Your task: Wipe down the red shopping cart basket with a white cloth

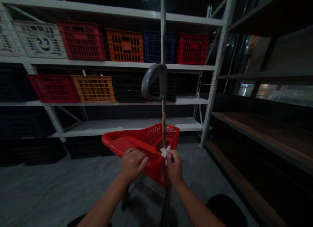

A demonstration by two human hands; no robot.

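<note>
Where the pole [163,38] rises, shelved crates [126,46] stand behind.

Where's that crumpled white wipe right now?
In the head view, the white wipe is right of and below centre, in the right hand, by the metal pole at the red cart.

The left hand [133,163] curls over the near edge of a red cart [144,145]. Just beside it, the right hand [175,165] pinches a crumpled white cloth [165,152] at the lower part of a metal pole [163,131]. Above both hands, a grey loop handle [146,83] sits on the pole. Beyond them, a white rack [110,123] bears plastic crates [126,46]; brown shelves [269,129] stand right of the hands.
</note>
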